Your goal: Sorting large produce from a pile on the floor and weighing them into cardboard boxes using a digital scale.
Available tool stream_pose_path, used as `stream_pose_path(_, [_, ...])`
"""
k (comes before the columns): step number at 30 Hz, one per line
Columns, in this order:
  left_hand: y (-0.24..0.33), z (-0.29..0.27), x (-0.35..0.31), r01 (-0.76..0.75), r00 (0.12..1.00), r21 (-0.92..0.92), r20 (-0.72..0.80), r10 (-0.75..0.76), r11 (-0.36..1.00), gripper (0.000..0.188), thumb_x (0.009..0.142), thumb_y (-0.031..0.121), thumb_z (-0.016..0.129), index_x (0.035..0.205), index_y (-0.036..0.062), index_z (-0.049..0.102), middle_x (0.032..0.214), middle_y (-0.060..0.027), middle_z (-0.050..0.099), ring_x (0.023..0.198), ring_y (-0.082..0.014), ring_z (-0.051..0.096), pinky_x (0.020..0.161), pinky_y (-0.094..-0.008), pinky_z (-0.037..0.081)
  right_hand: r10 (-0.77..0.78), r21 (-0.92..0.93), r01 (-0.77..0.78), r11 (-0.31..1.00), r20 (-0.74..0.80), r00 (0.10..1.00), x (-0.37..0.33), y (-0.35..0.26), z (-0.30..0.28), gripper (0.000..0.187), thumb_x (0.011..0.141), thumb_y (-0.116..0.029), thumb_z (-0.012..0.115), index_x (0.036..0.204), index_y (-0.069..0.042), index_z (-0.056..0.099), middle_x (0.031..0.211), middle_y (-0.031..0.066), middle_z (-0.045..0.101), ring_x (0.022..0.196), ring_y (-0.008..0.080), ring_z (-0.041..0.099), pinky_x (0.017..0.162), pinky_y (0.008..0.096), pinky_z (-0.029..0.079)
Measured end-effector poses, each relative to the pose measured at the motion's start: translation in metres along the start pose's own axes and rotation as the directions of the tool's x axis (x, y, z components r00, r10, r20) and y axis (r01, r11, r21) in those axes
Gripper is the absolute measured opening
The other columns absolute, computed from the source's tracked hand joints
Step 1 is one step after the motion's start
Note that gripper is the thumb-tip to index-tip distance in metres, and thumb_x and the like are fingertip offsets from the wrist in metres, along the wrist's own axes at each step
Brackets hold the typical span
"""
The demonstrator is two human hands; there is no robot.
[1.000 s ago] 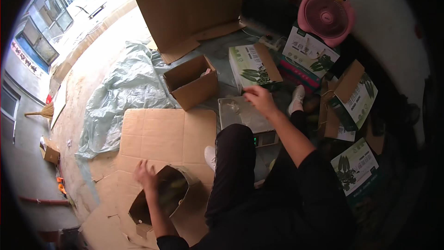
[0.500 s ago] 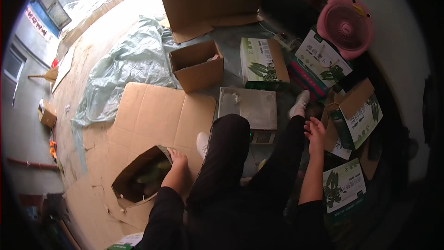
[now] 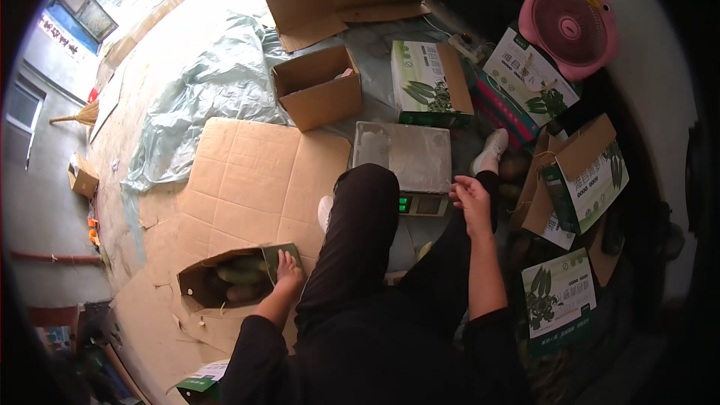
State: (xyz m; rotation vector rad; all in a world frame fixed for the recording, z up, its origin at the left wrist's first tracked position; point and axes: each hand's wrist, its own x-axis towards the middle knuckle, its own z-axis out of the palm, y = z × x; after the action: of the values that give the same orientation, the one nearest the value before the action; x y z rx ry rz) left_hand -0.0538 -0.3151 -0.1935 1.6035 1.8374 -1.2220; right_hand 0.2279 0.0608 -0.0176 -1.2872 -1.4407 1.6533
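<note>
My left hand (image 3: 288,271) grips the near right rim of an open cardboard box (image 3: 283,256) that lies on flattened cardboard to the left of my leg. Inside the box are several long green vegetables (image 3: 241,276), partly in shadow; they look like green radishes. My right hand (image 3: 471,201) hovers over my right leg, beside the right corner of a scale, empty with its fingers loosely bent and apart. The scale (image 3: 409,157) has a bare, dull metal top, and green digits glow on its front. My knee hides part of it.
Flattened cardboard (image 3: 247,172) covers the floor ahead. Beyond the scale stand an open brown box (image 3: 322,101) and a printed green-white carton (image 3: 427,86). More cartons (image 3: 589,180) crowd the right, below a pink fan (image 3: 570,26). Plastic sheeting (image 3: 202,112) lies at the far left.
The box under my left hand has tipped and turned, so its vegetables show more clearly. My right hand has moved left toward the scale, whose lit display now shows.
</note>
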Motion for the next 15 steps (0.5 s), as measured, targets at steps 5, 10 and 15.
stream_pose_path(5, [0.037,0.092,-0.024,-0.112,0.968,0.190,-0.201,0.150,0.975,0.046,0.088,0.039,0.035,0.123,0.0165,0.054,0.137,-0.0120,0.039,0.134,-0.0344,0.016,0.105,-0.0614,-0.001,0.016,-0.030,-0.012,0.999,0.137,0.990,0.013,0.019,0.029,0.024,0.088,-0.014,0.053,0.109,-0.003,0.055,0.092,0.0040,0.063,0.078,0.0093,0.058,0.064,0.0203,0.043])
stream_pose_path(10, [0.052,0.109,-0.074,-0.118,0.967,-0.504,-0.255,-0.017,0.855,0.040,0.089,0.034,0.040,0.120,0.0133,0.054,0.126,-0.0099,0.046,0.122,-0.0282,0.029,0.097,-0.0528,0.014,0.000,-0.024,0.004,1.000,0.145,0.989,0.020,0.055,0.028,0.023,0.086,-0.015,0.055,0.107,-0.004,0.057,0.090,0.0040,0.063,0.074,0.0081,0.058,0.059,0.0204,0.044])
stream_pose_path(15, [0.019,0.087,-0.087,-0.119,0.987,-0.937,-0.147,-0.060,0.327,0.035,0.090,0.029,0.045,0.117,0.0101,0.055,0.115,-0.0079,0.053,0.110,-0.0220,0.041,0.090,-0.0443,0.029,-0.037,0.042,0.030,0.999,0.168,0.985,0.022,0.049,0.042,0.022,0.085,-0.012,0.058,0.105,-0.003,0.058,0.085,0.0023,0.062,0.071,0.0056,0.056,0.057,0.0187,0.043])
